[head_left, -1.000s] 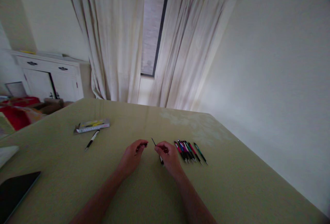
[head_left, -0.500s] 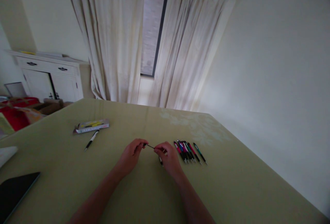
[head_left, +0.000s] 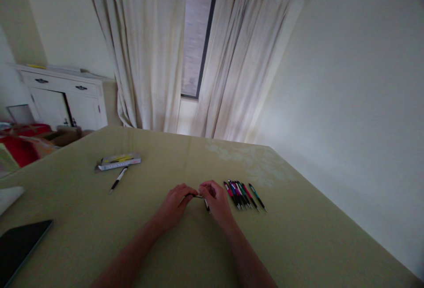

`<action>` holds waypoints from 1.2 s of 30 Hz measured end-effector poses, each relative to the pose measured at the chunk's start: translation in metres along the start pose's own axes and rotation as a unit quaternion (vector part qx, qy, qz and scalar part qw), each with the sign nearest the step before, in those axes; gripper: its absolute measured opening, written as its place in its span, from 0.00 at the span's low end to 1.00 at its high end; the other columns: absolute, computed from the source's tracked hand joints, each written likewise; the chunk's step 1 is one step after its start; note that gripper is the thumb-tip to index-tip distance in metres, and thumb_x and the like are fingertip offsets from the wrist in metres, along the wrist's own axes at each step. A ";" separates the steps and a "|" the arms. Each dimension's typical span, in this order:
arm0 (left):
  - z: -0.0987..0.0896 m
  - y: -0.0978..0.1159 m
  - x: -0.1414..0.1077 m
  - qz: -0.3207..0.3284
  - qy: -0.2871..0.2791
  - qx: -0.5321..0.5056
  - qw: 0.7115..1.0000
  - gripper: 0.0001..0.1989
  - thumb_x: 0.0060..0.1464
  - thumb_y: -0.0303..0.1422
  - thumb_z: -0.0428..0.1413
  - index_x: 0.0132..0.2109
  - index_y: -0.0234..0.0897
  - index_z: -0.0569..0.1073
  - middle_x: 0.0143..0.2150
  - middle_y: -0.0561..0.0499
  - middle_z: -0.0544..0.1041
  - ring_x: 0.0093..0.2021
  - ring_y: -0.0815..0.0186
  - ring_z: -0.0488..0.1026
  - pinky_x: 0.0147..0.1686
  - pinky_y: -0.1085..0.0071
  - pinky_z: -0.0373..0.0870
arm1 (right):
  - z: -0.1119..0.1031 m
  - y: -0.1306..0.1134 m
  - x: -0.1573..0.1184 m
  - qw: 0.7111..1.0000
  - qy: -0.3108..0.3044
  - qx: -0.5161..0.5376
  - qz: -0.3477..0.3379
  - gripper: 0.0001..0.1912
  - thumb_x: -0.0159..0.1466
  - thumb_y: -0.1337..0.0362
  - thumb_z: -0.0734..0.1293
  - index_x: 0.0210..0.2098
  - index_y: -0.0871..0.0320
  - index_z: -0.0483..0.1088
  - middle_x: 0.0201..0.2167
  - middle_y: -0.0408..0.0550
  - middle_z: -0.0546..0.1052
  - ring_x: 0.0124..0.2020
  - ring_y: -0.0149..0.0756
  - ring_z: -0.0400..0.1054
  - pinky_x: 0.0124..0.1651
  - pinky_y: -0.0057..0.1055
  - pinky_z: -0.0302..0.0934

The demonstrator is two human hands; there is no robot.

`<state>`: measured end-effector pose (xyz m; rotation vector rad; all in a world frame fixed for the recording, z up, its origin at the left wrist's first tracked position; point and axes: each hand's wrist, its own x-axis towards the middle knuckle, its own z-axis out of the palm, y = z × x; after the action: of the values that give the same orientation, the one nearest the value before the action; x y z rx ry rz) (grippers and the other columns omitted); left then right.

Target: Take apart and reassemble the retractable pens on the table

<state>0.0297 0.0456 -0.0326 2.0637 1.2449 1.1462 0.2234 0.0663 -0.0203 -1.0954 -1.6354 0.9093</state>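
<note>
Close together above the table, my left hand [head_left: 174,205] and my right hand [head_left: 215,199] both pinch a small dark pen part. A thin dark rod [head_left: 198,196], which looks like a pen refill, spans the narrow gap between the fingertips. Fingers cover both its ends. Beneath my right palm, a black and white pen piece [head_left: 207,206] partly shows; whether that hand also grips it I cannot tell. Just right of my right hand lies a row of several pens [head_left: 240,194] with coloured barrels and black grips, and one green pen [head_left: 257,197] sits slightly apart.
A black and white pen [head_left: 118,180] lies at the left, by a pen box [head_left: 119,161] with yellow pieces on it. A dark flat device [head_left: 23,248] and a white object [head_left: 9,197] lie along the left edge of the green-covered table [head_left: 185,252].
My left hand has moved right and slightly down, towards my right hand. The visible stretch of rod between them is shorter. My right hand has barely shifted.
</note>
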 end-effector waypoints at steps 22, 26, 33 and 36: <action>-0.003 -0.012 -0.001 -0.062 0.017 0.127 0.990 0.17 0.67 0.30 0.45 0.48 0.44 0.78 0.47 0.48 0.80 0.49 0.56 0.74 0.53 0.57 0.66 | -0.004 -0.001 -0.004 0.995 -0.012 -0.091 -0.048 0.05 0.64 0.66 0.69 0.38 0.58 0.77 0.37 0.49 0.80 0.38 0.39 0.74 0.43 0.32 0.67; -0.002 -0.011 -0.002 -0.053 0.014 0.106 0.993 0.14 0.64 0.30 0.50 0.48 0.45 0.79 0.48 0.48 0.82 0.50 0.55 0.75 0.54 0.56 0.66 | -0.004 -0.002 -0.005 0.993 -0.035 -0.098 -0.057 0.05 0.63 0.65 0.70 0.38 0.57 0.79 0.38 0.51 0.80 0.40 0.41 0.75 0.45 0.34 0.68; -0.002 -0.008 0.000 -0.052 0.019 -0.009 0.998 0.10 0.56 0.30 0.57 0.42 0.42 0.82 0.42 0.48 0.84 0.45 0.57 0.79 0.50 0.61 0.72 | -0.004 -0.001 -0.005 0.995 -0.063 -0.068 -0.027 0.04 0.61 0.66 0.72 0.37 0.57 0.79 0.35 0.49 0.82 0.39 0.42 0.76 0.44 0.35 0.68; -0.004 -0.001 0.000 -0.054 0.028 -0.042 0.997 0.08 0.56 0.31 0.58 0.40 0.41 0.82 0.41 0.48 0.84 0.43 0.57 0.79 0.48 0.63 0.73 | -0.004 -0.004 -0.004 0.997 -0.072 -0.033 -0.005 0.04 0.61 0.65 0.73 0.36 0.57 0.79 0.33 0.48 0.82 0.37 0.41 0.77 0.41 0.33 0.67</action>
<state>0.0254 0.0459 -0.0312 1.8915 1.2952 1.1924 0.2268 0.0612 -0.0170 -1.0863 -1.7982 0.9533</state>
